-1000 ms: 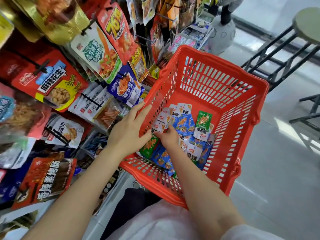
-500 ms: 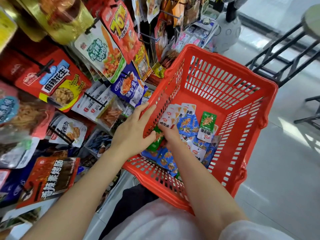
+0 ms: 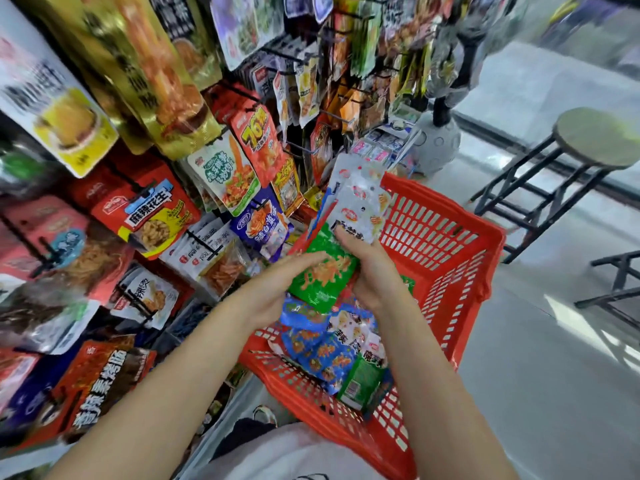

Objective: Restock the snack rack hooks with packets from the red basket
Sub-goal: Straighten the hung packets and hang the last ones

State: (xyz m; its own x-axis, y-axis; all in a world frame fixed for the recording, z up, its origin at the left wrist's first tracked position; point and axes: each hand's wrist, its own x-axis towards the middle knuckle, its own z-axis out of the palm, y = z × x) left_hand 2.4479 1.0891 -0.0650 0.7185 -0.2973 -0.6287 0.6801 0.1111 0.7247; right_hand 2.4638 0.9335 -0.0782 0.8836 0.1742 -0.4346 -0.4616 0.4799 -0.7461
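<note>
A fan of light, slippery packets was gripped above the basket by the curled right hand; the left hand, fingers straight, supported them.

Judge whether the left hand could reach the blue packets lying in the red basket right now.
Probably yes: the left hand is open and hovers just above the blue packets, which lie uncovered in the red basket.

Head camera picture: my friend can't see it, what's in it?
The right hand holds a bunch of small snack packets above the red basket, while the open left hand touches the green one. Beside them stands the snack rack, full of hanging bags.
</note>
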